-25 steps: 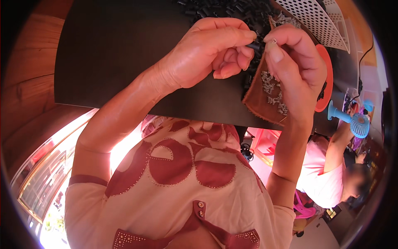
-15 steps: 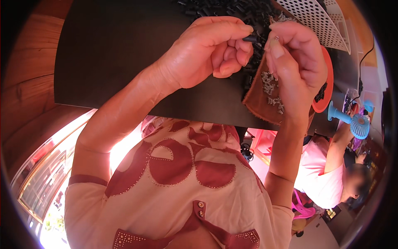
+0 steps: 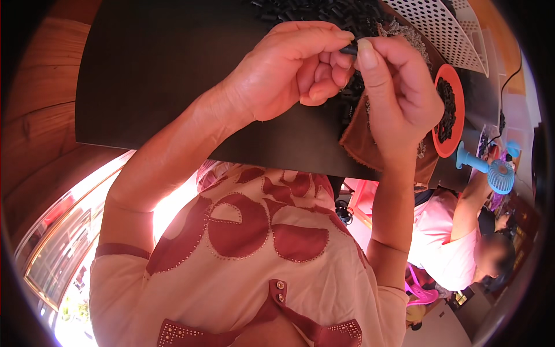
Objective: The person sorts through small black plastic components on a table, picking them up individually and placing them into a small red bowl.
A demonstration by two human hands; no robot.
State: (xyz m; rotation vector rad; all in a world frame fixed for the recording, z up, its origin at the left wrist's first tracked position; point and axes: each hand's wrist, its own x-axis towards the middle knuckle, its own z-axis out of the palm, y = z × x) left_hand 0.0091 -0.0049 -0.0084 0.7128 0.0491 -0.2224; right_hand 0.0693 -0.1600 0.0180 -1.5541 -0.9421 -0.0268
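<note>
Small black tube piece (image 3: pixel 348 50) pinched between fingertips of left hand (image 3: pixel 289 72) and right hand (image 3: pixel 399 92) above brown cloth (image 3: pixel 361 139) on black table (image 3: pixel 162 69), heap of black pieces (image 3: pixel 324 11), orange dish (image 3: pixel 448 110), white perforated basket (image 3: pixel 439 26) beyond.
</note>
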